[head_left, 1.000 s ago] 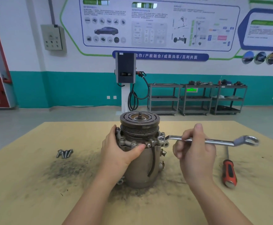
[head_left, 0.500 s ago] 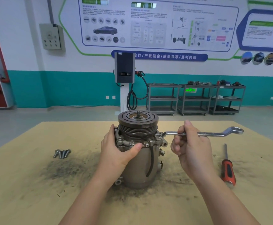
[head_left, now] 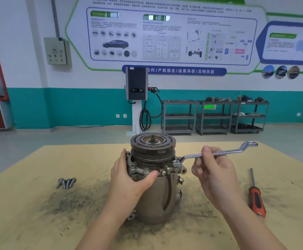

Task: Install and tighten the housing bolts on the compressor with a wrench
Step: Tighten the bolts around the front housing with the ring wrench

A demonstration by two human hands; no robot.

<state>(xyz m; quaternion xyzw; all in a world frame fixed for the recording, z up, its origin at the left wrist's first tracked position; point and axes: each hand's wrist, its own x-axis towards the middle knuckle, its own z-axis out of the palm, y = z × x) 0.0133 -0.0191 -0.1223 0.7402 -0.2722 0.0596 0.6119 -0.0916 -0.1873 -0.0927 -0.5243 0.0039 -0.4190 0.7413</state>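
The compressor (head_left: 154,186) stands upright mid-table, the left hand (head_left: 129,179) wrapped round its housing flange. The right hand (head_left: 213,170) grips the wrench (head_left: 217,152), its ring end on a flange bolt at the compressor's right; loose bolts (head_left: 66,182) lie well left.

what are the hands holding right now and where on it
The right hand grips the wrench around mid-shank, its ring end on a housing bolt. The left hand holds the compressor by its upper housing flange.
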